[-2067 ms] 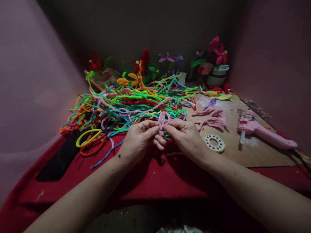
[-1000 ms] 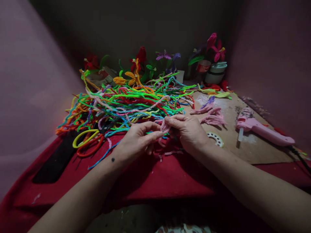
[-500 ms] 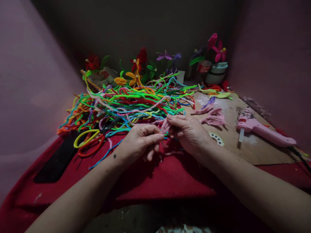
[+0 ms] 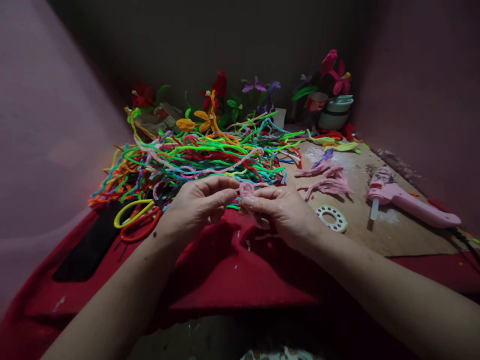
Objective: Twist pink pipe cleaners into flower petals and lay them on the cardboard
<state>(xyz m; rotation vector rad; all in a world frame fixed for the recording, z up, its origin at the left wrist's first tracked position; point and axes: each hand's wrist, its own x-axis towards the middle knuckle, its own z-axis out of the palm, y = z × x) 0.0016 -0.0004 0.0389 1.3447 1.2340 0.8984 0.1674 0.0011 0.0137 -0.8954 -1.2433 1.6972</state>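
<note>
Both my hands meet over the red cloth (image 4: 232,280) in front of a big heap of coloured pipe cleaners (image 4: 195,155). My left hand (image 4: 195,205) is closed, thumb and fingers pinching a small folded pink pipe cleaner piece (image 4: 246,190). My right hand (image 4: 281,212) is closed too, gripping the same pink piece from the right and below. Only the top loop of the pink piece shows between the fingertips.
Finished pink petal pieces (image 4: 328,182) lie on a wooden board (image 4: 375,235) with a white ring (image 4: 331,217) and a pink glue gun (image 4: 408,205). Pipe-cleaner flowers (image 4: 213,100) and a pot (image 4: 335,112) stand at the back. Yellow and red loops (image 4: 137,220) lie left.
Both hands have shifted slightly left and toward me with the pink piece; its tall loop seen earlier is now folded down small between the fingertips. The white ring is uncovered again.
</note>
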